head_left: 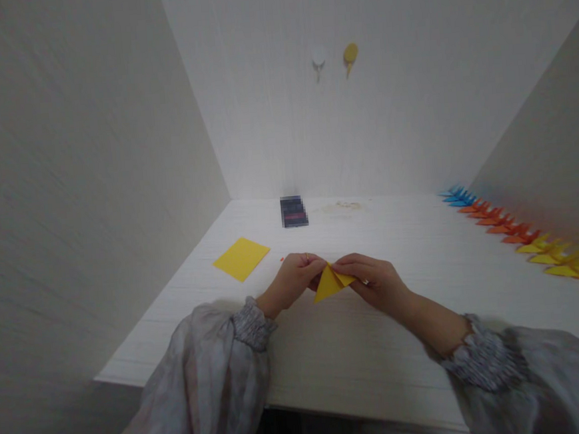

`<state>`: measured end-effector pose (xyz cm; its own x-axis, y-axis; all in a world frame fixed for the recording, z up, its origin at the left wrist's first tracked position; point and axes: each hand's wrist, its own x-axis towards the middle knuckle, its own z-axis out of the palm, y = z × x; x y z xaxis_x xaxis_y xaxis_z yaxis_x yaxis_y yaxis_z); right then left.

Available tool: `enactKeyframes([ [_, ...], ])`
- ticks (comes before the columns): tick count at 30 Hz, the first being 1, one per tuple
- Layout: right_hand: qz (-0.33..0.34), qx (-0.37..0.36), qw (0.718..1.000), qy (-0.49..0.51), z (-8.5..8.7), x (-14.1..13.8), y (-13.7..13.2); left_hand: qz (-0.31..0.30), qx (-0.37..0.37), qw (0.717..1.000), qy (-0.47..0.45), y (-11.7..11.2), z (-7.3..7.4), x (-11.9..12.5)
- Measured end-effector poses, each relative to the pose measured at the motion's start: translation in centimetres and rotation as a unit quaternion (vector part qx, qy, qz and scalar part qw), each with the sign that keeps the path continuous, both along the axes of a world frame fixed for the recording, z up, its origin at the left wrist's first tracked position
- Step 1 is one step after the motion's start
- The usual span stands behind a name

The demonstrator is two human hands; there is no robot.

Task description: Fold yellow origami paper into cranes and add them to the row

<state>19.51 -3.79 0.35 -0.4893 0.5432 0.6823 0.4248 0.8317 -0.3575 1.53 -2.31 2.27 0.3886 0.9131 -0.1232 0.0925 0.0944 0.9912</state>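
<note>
A folded yellow paper triangle (329, 284) is held just above the white table (331, 361) between both hands. My left hand (294, 280) pinches its upper left edge with closed fingers. From the right, my right hand (375, 280) pinches the paper's top corner, fingers pressed together, a ring on one finger. Both sleeves are grey and gathered at the wrist.
A flat stack of yellow paper squares (241, 258) lies to the left. A small dark object (294, 211) stands at the back. A row of folded paper figures, blue (457, 197), orange (500, 224) and yellow (558, 259), runs along the right wall. Two hooks (334, 58) hang on the back wall.
</note>
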Motion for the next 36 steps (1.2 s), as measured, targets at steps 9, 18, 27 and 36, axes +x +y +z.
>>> enactKeyframes([
  [9, 0.007, 0.000, 1.000, -0.005, 0.17, -0.26, 0.03, -0.008, 0.044, 0.999, 0.019, 0.01, -0.01, -0.44],
  [18, -0.011, 0.035, 0.999, -0.037, 0.36, -0.49, -0.51, 0.031, 0.042, 0.999, -0.011, 0.13, -0.25, -0.38],
  [27, -0.002, 0.002, 1.000, -0.008, 0.49, -0.27, -0.36, 0.012, -0.002, 0.997, -0.081, 0.09, -0.08, -0.21],
  [36, 0.021, 0.030, 0.999, -0.030, 0.46, -0.23, -0.41, -0.010, -0.026, 0.993, -0.111, 0.02, 0.00, -0.35],
])
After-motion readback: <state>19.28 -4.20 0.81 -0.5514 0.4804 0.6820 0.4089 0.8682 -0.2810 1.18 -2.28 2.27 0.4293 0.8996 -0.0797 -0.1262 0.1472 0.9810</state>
